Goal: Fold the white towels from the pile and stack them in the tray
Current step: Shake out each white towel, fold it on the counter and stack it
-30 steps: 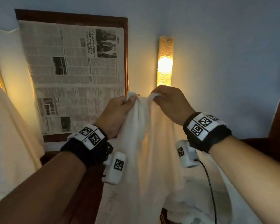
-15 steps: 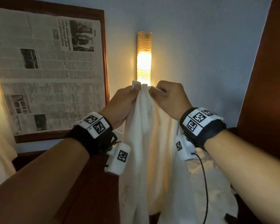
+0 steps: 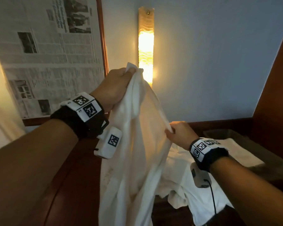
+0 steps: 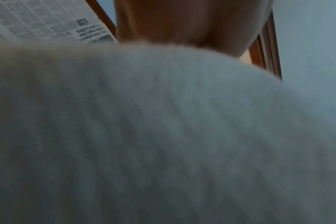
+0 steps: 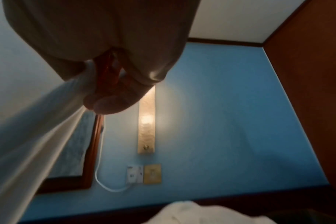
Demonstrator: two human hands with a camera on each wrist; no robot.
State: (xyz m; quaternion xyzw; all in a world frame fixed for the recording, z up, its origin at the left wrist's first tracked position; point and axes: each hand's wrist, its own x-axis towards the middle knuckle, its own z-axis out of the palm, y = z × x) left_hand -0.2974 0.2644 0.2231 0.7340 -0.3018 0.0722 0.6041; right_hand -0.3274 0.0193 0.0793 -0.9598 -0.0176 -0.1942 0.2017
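Left hand: the left hand (image 3: 117,86) is raised in front of the wall, its fingers closed around the top corner of the white towel (image 3: 134,144); a small tip of cloth stands out above the fist.
Right hand: the right hand (image 3: 178,133) is lower and to the right, and it pinches the towel's edge between thumb and fingers (image 5: 107,104); the edge runs tight and slanted between the two hands.
Towel held: it hangs down from both hands in long folds, in front of the dark wooden furniture (image 3: 69,185). In the left wrist view the cloth (image 4: 163,136) fills nearly the whole picture and is blurred.
Pile: more white towels (image 3: 194,190) lie crumpled low on the right, under the right wrist.
Tray: a dark tray (image 3: 268,170) stands at the right, and a flat white cloth (image 3: 235,154) lies in it; whether that cloth is folded cannot be told.
Wall: a lit wall lamp (image 3: 146,46) is just behind the left hand, and a framed newspaper (image 3: 47,54) hangs to its left.
Wrists: both carry black bands with printed square markers (image 3: 86,105).
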